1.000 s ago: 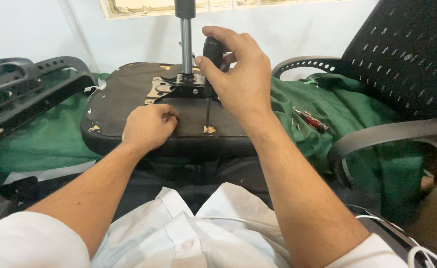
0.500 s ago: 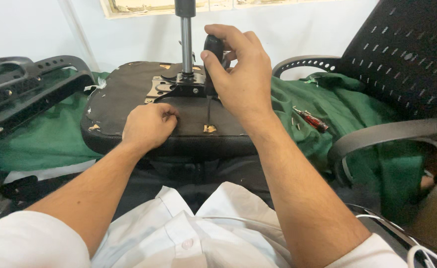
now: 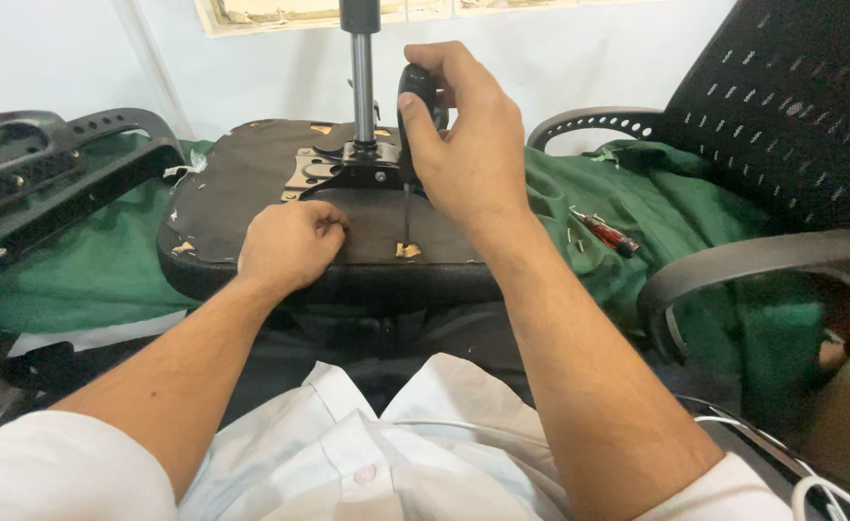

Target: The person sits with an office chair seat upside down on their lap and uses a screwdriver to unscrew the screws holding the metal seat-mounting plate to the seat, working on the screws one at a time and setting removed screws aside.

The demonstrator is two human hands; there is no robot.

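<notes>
Right hand (image 3: 468,145) higher, screwdriver (image 3: 413,116) upright

1. No packages, labels, signs or screens in view.
</notes>
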